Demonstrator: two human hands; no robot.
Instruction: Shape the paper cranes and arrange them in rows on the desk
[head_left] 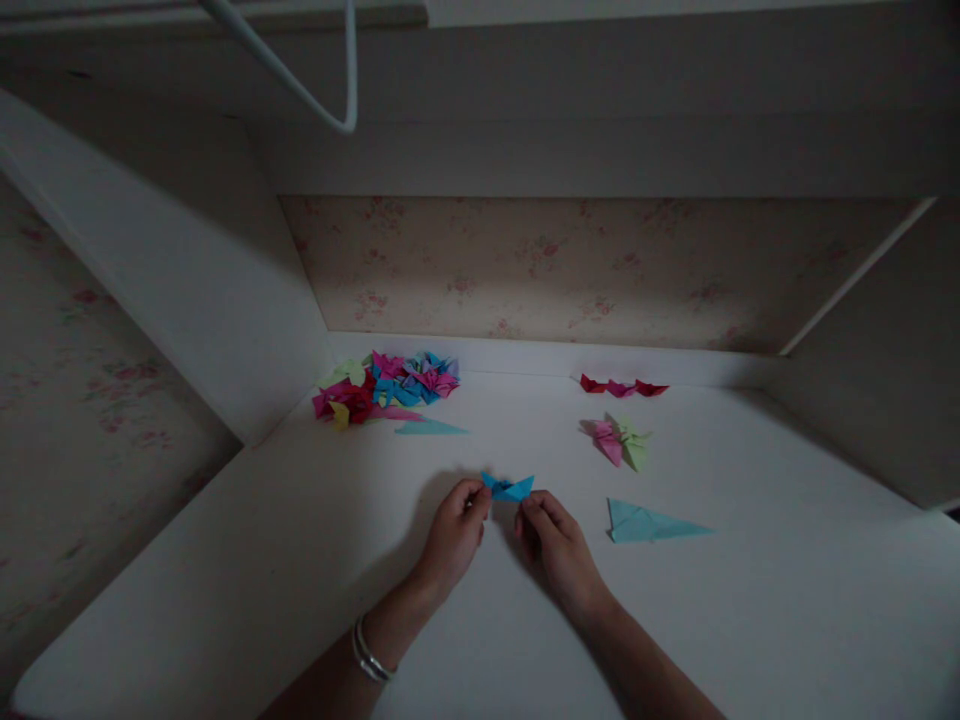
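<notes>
This is a room in a home: floral wallpaper [465, 270] with small pink blooms covers the wall behind and to the left of a white desk [300, 560], fitted between side panels [877, 370] beneath an overhead shelf [600, 80]. In this dim light, bedroom or study is hard to tell.

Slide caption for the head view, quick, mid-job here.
Left hand and right hand hold a blue folded paper over a white desktop.

Just below mid-frame, I see the left hand [454, 532] and right hand [559, 545] each pinching one end of a blue paper boat [512, 491]. A heap of colourful folded paper [390, 388] sits left of centre, and a pale blue paper plane [651, 523] lies lower right.
</notes>
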